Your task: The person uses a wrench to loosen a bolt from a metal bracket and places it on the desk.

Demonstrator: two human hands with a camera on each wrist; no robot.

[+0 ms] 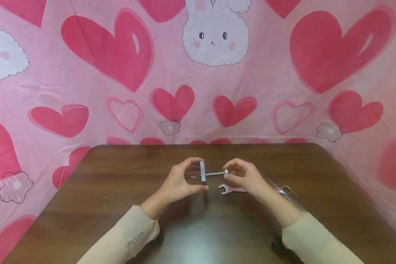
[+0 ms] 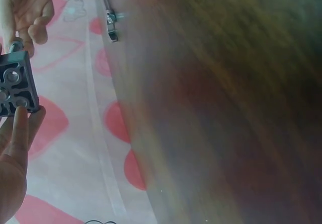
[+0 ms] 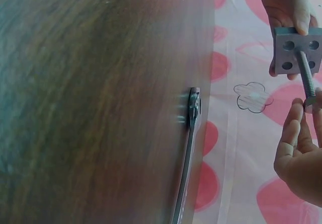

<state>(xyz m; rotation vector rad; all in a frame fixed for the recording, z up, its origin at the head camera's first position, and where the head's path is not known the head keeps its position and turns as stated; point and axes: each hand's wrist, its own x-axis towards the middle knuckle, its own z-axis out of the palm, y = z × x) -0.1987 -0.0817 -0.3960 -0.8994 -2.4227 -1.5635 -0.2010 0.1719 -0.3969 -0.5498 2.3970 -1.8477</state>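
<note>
Between both hands, above the table, is a grey square plate (image 1: 202, 172) with holes near its corners. A long threaded bolt (image 1: 215, 174) sticks out from the middle of its right face. My left hand (image 1: 181, 180) holds the plate by its edges, thumb below and fingers above. With fingertips and thumb, my right hand (image 1: 245, 175) pinches the bolt's hex head (image 3: 310, 103). In the left wrist view the plate's ribbed back (image 2: 15, 85) shows, with a fingertip resting on it. An open-ended wrench (image 1: 229, 189) lies on the table under my right hand, its handle partly hidden.
The brown wooden table (image 1: 118, 220) reaches back to a pink cloth (image 1: 198, 77) printed with hearts and rabbits. A ring-shaped metal end (image 1: 286, 190) shows beside the right forearm. Some dark object (image 1: 278, 245) lies partly hidden by the right sleeve.
</note>
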